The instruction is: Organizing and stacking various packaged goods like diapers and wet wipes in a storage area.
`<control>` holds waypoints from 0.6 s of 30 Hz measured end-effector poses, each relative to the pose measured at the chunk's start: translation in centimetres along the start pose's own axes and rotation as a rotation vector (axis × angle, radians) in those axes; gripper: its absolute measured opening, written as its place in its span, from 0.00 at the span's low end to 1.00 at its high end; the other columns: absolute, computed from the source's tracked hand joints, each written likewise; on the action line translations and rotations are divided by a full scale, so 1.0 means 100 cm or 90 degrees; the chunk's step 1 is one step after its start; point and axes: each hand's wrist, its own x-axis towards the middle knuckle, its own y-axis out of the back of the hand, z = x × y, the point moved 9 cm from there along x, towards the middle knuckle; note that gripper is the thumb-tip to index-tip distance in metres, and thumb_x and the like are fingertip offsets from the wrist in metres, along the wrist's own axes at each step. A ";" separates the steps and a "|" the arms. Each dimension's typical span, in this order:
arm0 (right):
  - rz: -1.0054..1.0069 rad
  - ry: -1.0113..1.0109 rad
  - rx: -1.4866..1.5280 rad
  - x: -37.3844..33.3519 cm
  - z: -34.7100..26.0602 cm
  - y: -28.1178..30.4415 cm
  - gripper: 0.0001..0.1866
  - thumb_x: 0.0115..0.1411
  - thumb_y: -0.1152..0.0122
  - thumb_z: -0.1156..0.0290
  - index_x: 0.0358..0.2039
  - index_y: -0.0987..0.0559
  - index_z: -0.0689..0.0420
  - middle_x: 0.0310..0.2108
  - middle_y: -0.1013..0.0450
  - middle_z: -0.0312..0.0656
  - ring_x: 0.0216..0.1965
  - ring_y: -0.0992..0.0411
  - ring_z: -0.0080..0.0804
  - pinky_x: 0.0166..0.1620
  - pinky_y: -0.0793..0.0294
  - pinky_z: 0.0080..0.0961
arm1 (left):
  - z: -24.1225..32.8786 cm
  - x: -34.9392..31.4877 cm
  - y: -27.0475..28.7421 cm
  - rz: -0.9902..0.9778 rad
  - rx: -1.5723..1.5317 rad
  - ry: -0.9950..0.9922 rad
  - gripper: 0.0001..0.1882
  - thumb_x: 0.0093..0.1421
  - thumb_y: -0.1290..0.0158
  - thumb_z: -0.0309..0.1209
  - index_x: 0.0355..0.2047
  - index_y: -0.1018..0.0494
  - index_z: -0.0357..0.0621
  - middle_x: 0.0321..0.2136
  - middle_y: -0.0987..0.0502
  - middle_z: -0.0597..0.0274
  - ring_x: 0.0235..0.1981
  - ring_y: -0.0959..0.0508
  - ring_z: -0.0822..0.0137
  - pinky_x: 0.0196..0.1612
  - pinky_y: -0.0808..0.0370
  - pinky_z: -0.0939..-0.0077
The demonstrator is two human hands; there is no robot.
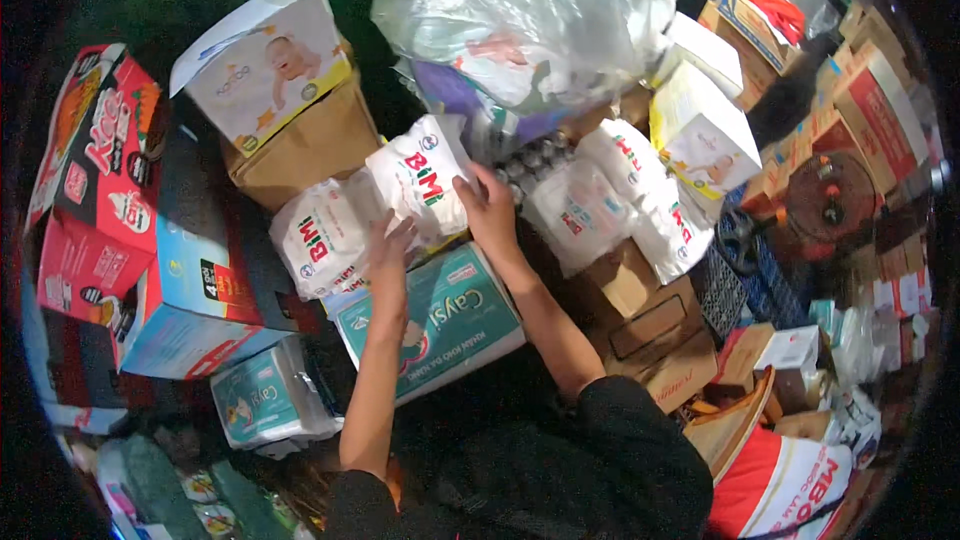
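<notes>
A white soft plastic pack with red and green print lies tilted on a pile in front of me. My right hand grips its right edge, the thumb over the printed face. At the pack's lower left, my left hand has its fingers stretched out, between it and a second white pack. Whether the left fingertips press on either pack I cannot tell. Beneath my forearms is a teal printed package. What the packs hold is not visible.
More white packs are heaped on the right over brown cartons. A large clear bag stands at the back. White baby-print boxes and red and blue boxes stand left. A smaller teal package sits lower left. A fan is far right.
</notes>
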 end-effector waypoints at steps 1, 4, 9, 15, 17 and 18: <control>-0.006 0.004 -0.008 0.000 -0.010 0.014 0.23 0.71 0.31 0.65 0.59 0.19 0.68 0.51 0.17 0.48 0.52 0.22 0.27 0.55 0.23 0.28 | 0.004 -0.008 -0.006 -0.010 -0.002 -0.007 0.35 0.73 0.47 0.39 0.76 0.40 0.38 0.65 0.24 0.46 0.67 0.25 0.55 0.68 0.29 0.58; 0.020 -0.060 0.114 -0.014 -0.029 0.072 0.25 0.71 0.31 0.62 0.59 0.20 0.69 0.48 0.16 0.47 0.48 0.19 0.35 0.54 0.21 0.34 | 0.017 -0.029 -0.026 -0.024 0.047 -0.036 0.32 0.72 0.49 0.35 0.74 0.37 0.39 0.63 0.23 0.47 0.64 0.24 0.56 0.66 0.27 0.60; 0.140 -0.085 0.276 -0.043 -0.053 0.166 0.27 0.69 0.38 0.76 0.66 0.27 0.72 0.56 0.20 0.48 0.54 0.22 0.31 0.61 0.24 0.29 | 0.021 -0.058 -0.081 -0.095 0.098 -0.122 0.31 0.71 0.48 0.32 0.73 0.34 0.40 0.64 0.24 0.49 0.64 0.24 0.57 0.67 0.27 0.60; 0.191 -0.039 0.228 -0.071 -0.056 0.255 0.28 0.69 0.43 0.79 0.68 0.28 0.70 0.64 0.26 0.50 0.61 0.26 0.34 0.67 0.27 0.33 | 0.000 -0.088 -0.152 -0.310 -0.001 -0.009 0.32 0.72 0.46 0.32 0.73 0.35 0.33 0.65 0.25 0.46 0.67 0.26 0.53 0.72 0.33 0.59; 0.219 -0.053 0.209 -0.085 -0.055 0.287 0.26 0.70 0.43 0.77 0.67 0.27 0.70 0.63 0.25 0.50 0.60 0.25 0.35 0.66 0.26 0.34 | -0.002 -0.100 -0.174 -0.336 0.004 -0.035 0.31 0.72 0.47 0.31 0.73 0.35 0.33 0.66 0.25 0.46 0.67 0.26 0.53 0.71 0.31 0.59; 0.232 -0.048 0.174 -0.092 -0.057 0.301 0.26 0.72 0.43 0.77 0.68 0.28 0.70 0.61 0.24 0.50 0.59 0.24 0.34 0.64 0.25 0.33 | -0.007 -0.105 -0.184 -0.344 0.021 -0.036 0.31 0.72 0.47 0.30 0.73 0.35 0.33 0.66 0.25 0.46 0.67 0.25 0.53 0.71 0.31 0.60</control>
